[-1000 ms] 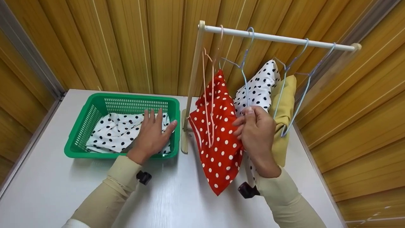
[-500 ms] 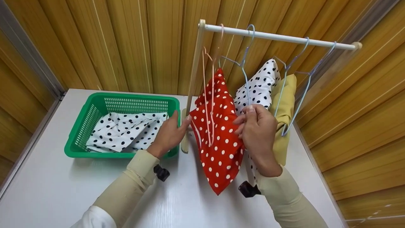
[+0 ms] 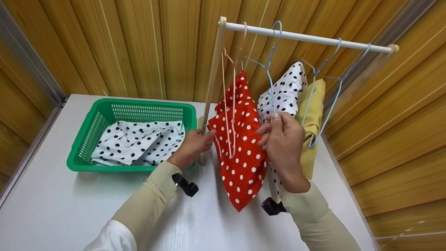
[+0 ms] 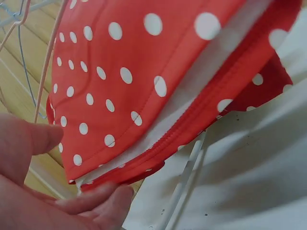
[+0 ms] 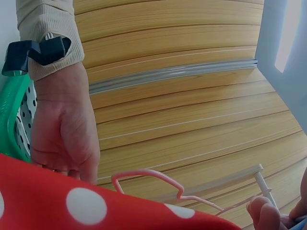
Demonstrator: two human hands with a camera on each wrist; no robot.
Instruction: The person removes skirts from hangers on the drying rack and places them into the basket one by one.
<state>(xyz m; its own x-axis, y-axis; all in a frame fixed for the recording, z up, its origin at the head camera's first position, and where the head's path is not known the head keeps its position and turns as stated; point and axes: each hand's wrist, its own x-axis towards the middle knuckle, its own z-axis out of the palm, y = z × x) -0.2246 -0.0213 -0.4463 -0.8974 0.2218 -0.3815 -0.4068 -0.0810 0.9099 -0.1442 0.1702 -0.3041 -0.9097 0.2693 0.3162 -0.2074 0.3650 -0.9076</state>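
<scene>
In the head view my right hand point(image 3: 284, 146) pinches the lower wire of a blue hanger point(image 3: 271, 85) hooked on the rack's rail. A red polka-dot cloth point(image 3: 240, 167) hangs just left of that hand, behind a bare pink hanger point(image 5: 144, 171). My left hand point(image 3: 191, 148) is at the cloth's left corner. The left wrist view shows its thumb point(image 4: 47, 138) and fingers spread apart on either side of the hemmed corner. Blue wire shows beside the right fingertips point(image 5: 266, 211) in the right wrist view.
A green basket point(image 3: 130, 168) holding a white cloth with black dots point(image 3: 129, 143) stands left of the rack point(image 3: 212, 76). Right of the red cloth are a white dotted cloth point(image 3: 284, 94) and a yellow cloth point(image 3: 313, 104), near two more blue hangers. Wood-look panels stand behind.
My left hand has moved right from over the basket to the red cloth's left corner. The right hand keeps its pinch on the blue hanger. The view has tilted slightly.
</scene>
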